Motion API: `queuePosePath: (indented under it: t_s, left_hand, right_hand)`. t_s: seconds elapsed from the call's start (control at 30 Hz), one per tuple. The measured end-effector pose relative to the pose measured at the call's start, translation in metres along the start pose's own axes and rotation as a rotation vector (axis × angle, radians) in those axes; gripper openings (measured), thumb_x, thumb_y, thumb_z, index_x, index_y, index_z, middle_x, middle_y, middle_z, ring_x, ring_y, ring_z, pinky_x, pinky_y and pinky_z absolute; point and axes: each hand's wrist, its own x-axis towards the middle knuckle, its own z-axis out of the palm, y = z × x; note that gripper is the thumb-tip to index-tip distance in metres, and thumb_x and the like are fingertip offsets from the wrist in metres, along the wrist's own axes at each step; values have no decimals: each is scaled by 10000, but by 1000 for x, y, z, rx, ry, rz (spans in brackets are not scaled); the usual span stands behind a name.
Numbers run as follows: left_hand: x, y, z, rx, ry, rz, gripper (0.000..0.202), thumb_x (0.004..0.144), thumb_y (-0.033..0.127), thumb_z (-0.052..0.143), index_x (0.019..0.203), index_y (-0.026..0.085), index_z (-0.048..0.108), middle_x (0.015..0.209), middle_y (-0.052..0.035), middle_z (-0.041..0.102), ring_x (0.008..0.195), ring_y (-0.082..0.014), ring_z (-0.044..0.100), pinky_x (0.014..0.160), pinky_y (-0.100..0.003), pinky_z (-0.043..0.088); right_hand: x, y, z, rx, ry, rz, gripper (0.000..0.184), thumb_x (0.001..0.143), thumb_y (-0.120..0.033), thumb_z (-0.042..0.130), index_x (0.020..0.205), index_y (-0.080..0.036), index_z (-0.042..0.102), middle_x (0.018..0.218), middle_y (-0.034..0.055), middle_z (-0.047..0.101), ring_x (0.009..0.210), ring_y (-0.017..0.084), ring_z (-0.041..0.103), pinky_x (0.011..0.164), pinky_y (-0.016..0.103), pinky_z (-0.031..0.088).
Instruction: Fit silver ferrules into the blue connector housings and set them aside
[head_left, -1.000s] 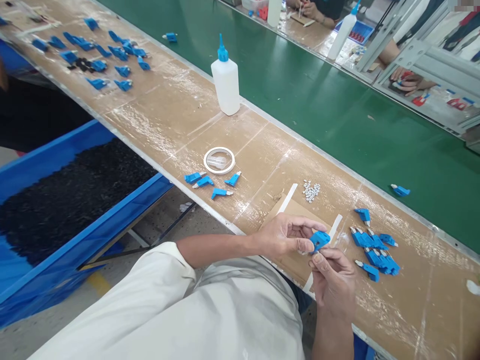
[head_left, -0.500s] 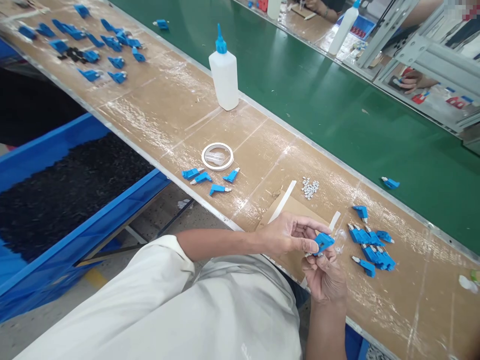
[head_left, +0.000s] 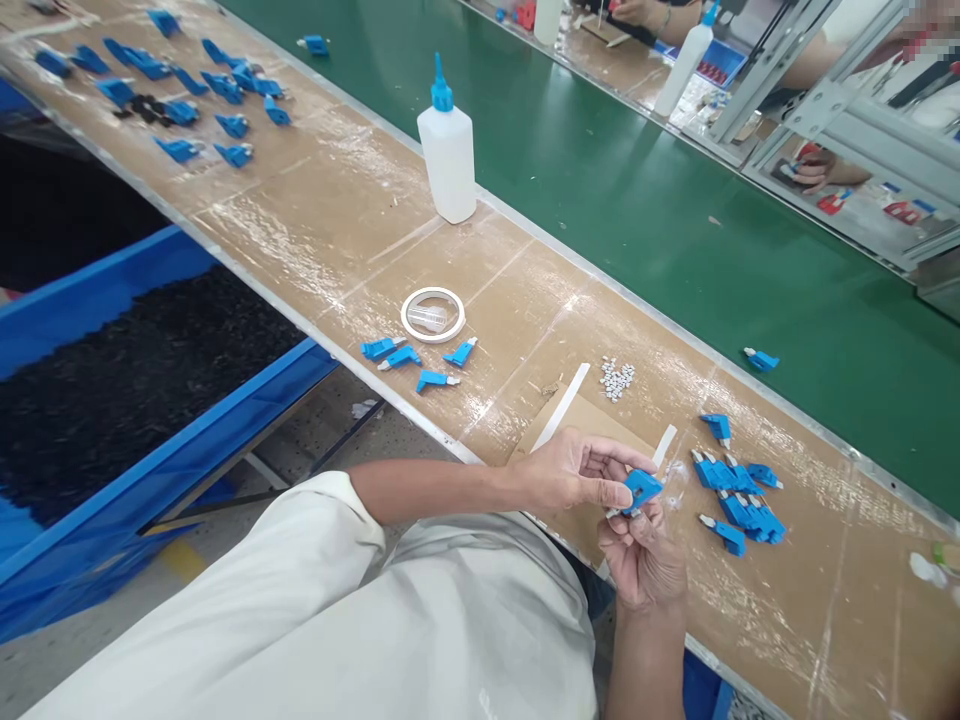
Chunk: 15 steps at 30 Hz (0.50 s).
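Lower centre: your left hand (head_left: pixel 561 472) is pinching one blue part (head_left: pixel 646 486). Your right hand (head_left: pixel 646 562) is sitting curled beneath, pinch unclear.

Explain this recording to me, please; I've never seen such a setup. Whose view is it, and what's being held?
There is no robot: these are a person's own left hand and right hand. Every picture comes from one head-worn camera looking forward and down.

The left hand holds a blue plastic piece between thumb and fingers; the right hand is just below, its fingertips apparently at the piece's lower end. Beneath is a cardboard sheet on a brown workbench.

Around lie small whitish bits, more blue pieces, a white ring and an upright squeeze bottle. Beyond is a green strip, possibly a conveyor; at left, a blue bin holds black bits.
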Motion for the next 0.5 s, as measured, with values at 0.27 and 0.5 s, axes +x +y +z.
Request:
queuePosePath:
  t_s: [0.27, 0.5]
  left_hand:
    - [0, -3, -1, 14, 28, 19, 672, 585, 538, 912, 1109, 142, 772, 842, -55, 706, 774, -121, 639, 819, -251, 495]
    - [-3, -2, 0, 27, 55, 15, 639, 583, 529, 918, 1076, 146, 780, 836, -56, 711, 770, -125, 643, 811, -254, 503]
  right_hand:
    - [-1, 6, -4, 46, 26, 5, 310, 552, -189, 973, 747, -280, 749, 657, -69, 726, 501, 38, 640, 482, 66, 526]
    - [-3, 11, -3, 24, 94, -7, 321, 556, -197, 961, 785, -283, 752, 667, -64, 715, 490, 49, 610, 474, 95, 526]
